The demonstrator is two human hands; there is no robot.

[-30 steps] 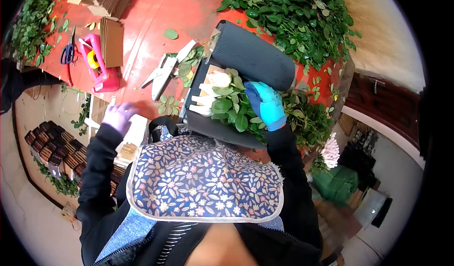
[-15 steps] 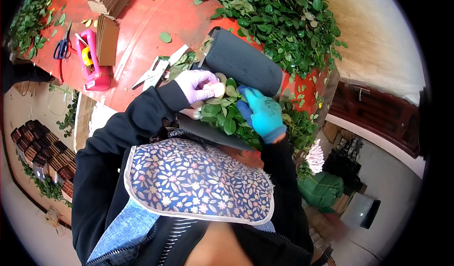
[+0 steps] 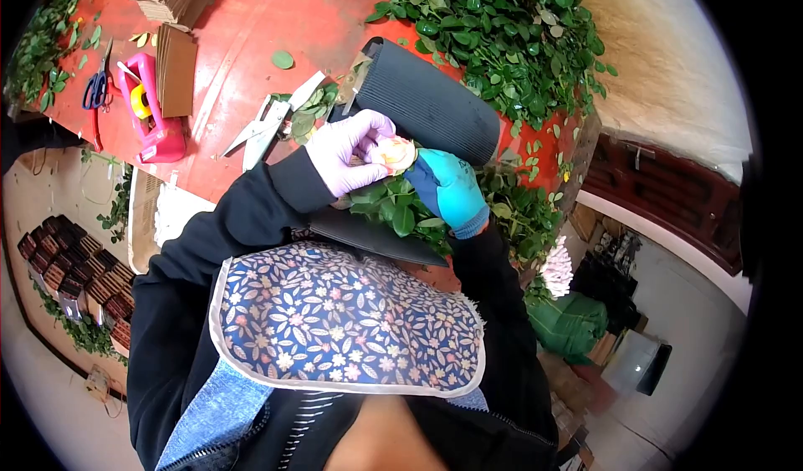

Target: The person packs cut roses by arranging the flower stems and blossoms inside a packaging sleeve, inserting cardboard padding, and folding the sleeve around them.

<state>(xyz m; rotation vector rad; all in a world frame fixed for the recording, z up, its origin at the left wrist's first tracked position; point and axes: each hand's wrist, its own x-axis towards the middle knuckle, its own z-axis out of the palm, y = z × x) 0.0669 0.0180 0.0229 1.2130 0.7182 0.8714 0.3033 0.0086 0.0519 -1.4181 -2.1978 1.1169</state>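
My left hand (image 3: 350, 151), in a lilac glove, has its fingers closed around the head of a pale pink rose (image 3: 396, 155). Right beside the flower, my right hand (image 3: 450, 188), in a blue glove, is closed at the rose's stem and leaves, which its fingers largely hide. Green rose leaves (image 3: 403, 212) lie below both hands on a dark ribbed wrap (image 3: 381, 238). The wrap's rolled part (image 3: 431, 99) is just above my hands. Other rose heads in the wrap are hidden behind my left hand.
On the red table (image 3: 251, 44) are a white stapler-like tool (image 3: 269, 126), a pink tape dispenser (image 3: 150, 107), blue-handled scissors (image 3: 97, 89) and cardboard pieces (image 3: 176, 71). Heaped foliage (image 3: 493, 36) covers the back right. Pale pink flowers (image 3: 556, 268) are at the right edge.
My left hand has come from the left to the roses and closed on one. That bloom now faces up between my hands. The view has shifted slightly.
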